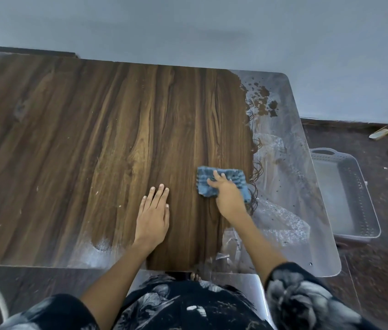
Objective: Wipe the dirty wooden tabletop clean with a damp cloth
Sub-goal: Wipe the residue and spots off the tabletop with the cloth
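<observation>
A dark sleeve with a pale floral print (307, 303) lies nearest, at the near edge of the brown wood-grain desk (93, 129). The left hand (153, 216) rests flat on the desk, fingers straight and holding nothing. Just right of it, the right hand (226, 191) presses the crumpled blue cloth (208, 179) onto the desk, fingers spread over it. Grey smears (281, 144) cover the desk's right side. A white perforated plastic basket (354, 186) sits on the floor beyond the desk's right edge.

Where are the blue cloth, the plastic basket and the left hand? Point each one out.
blue cloth (206, 188): head view, on its bare left part beside the fingers.
plastic basket (368, 206): head view, on its perforated right wall.
left hand (153, 215): head view, on the back of the hand.
</observation>
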The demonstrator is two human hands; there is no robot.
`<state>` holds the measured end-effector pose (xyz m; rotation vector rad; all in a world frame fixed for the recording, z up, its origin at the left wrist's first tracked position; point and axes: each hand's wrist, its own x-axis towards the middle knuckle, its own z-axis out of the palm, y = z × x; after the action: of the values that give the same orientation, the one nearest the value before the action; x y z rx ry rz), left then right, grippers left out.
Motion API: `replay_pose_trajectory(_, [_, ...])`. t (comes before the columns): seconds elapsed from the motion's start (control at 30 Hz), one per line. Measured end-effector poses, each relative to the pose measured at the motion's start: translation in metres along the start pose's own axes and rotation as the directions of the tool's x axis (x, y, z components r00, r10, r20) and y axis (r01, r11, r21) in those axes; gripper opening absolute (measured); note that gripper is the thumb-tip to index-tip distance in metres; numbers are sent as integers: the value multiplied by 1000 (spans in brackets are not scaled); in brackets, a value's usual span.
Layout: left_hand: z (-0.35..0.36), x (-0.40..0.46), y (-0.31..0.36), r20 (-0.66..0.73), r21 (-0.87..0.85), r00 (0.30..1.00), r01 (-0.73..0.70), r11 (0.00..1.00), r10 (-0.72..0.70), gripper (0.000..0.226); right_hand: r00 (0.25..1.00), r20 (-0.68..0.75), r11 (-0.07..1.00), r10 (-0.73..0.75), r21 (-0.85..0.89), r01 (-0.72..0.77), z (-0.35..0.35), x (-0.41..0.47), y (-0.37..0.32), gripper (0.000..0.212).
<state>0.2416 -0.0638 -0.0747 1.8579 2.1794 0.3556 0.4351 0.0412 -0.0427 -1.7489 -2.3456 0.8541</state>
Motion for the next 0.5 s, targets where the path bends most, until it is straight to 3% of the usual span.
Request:
replay_pose_trajectory(0.07, [2,-9,3,10,4,1000,18,1000,-18,59,1000,3,1000,-17,3,17,15,-11,-17,72])
replay_pose_trajectory(0.2, [4,-24,5,17,-2,999,47,999,-47,56,926,193,946,-324,73,315,36,-77,-12,67])
replay_pose_trajectory(0.27, [4,-30,5,13,-7,999,53,999,-53,54,897,213,922,-387,73,381,30,-103,9,68])
replay_pose_trajectory(0.33, [3,-37,6,10,-9,999,53,999,-53,57,927,144,938,-347,34,346,12,-114,27,73])
replay_pose_trajectory(0.5, [4,-52,8,16,-23,997,71,997,-70,52,996,1,996,-91,-17,91,3,-76,15,77])
